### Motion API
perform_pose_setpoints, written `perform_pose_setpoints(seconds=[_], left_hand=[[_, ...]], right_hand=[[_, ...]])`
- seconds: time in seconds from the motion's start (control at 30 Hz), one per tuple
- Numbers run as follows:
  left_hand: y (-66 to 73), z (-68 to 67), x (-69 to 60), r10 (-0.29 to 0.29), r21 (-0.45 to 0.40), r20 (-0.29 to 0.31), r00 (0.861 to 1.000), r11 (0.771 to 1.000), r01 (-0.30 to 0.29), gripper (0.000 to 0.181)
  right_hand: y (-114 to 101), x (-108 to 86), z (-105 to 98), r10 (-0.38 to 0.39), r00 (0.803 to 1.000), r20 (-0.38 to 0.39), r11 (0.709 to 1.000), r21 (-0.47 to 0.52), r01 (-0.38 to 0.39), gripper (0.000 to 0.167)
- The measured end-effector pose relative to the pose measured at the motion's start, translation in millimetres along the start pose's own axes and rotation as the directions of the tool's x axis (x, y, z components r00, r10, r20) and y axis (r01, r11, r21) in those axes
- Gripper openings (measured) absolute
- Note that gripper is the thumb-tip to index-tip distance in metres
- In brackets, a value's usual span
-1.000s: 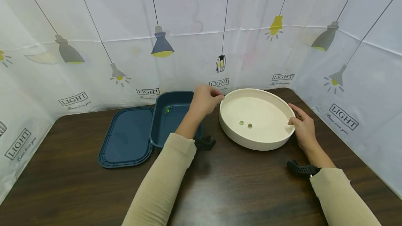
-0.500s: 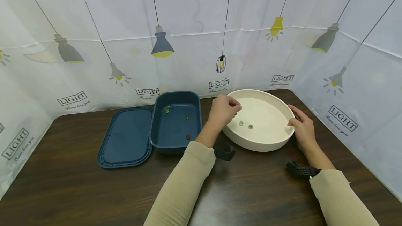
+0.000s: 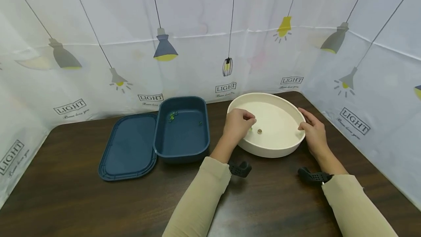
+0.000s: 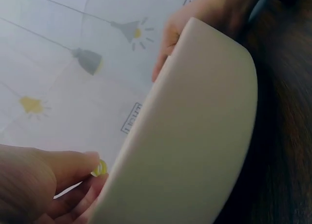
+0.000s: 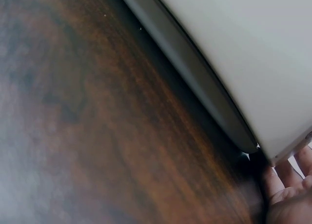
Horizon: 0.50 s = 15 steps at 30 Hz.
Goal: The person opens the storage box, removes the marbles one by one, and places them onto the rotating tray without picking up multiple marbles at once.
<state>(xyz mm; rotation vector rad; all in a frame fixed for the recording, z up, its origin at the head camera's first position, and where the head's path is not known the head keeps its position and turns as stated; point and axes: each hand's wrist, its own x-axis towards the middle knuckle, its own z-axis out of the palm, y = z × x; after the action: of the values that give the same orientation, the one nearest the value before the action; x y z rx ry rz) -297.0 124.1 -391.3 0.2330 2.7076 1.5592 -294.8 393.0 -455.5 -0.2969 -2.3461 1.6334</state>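
Observation:
A round cream tray (image 3: pixel 269 151) has its right rim gripped by my right hand (image 3: pixel 315 134), thumb over the edge and fingers outside. At its left side, my left hand (image 3: pixel 236 125) reaches over the rim. The left wrist view shows that hand (image 4: pixel 44 180) pinching a yellow-green marble (image 4: pixel 100 168) between thumb and finger, beside the tray wall (image 4: pixel 190 121). A brownish marble (image 3: pixel 260 131) lies on the tray floor just right of the fingers. In the right wrist view, the fingers of my right hand (image 5: pixel 292 190) are at the tray's lower corner.
Left of the tray stands a deep blue box (image 3: pixel 181 156) with several small green marbles (image 3: pixel 172 116) near its upper left and another (image 3: pixel 200 123) at right. A flat blue lid (image 3: pixel 128 149) lies against the box's left side. A printed white curtain (image 3: pixel 197 57) stands behind the table.
My left hand has moved right from above the blue box's edge into the tray, down to the green marble. A reddish marble seen in the box's lower right is no longer visible. My right hand keeps its grip.

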Motion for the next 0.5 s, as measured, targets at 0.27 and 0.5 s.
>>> perform_pose_setpoints(seconds=[0.27, 0.5], left_hand=[[0.5, 1.8, 0.4, 0.003, 0.040, 0.003, 1.000, 0.999, -0.003, 0.008], [-0.1, 4.1, -1.0, 0.034, 0.079, -0.009, 0.999, 0.996, -0.033, 0.008]], right_hand=[[-1.7, 0.4, 0.1, -0.007, 1.000, 0.000, 1.000, 0.000, 0.007, 0.072], [-1.6, -1.8, -0.5, -0.023, 1.000, 0.014, 1.000, 0.006, 0.023, 0.074]])
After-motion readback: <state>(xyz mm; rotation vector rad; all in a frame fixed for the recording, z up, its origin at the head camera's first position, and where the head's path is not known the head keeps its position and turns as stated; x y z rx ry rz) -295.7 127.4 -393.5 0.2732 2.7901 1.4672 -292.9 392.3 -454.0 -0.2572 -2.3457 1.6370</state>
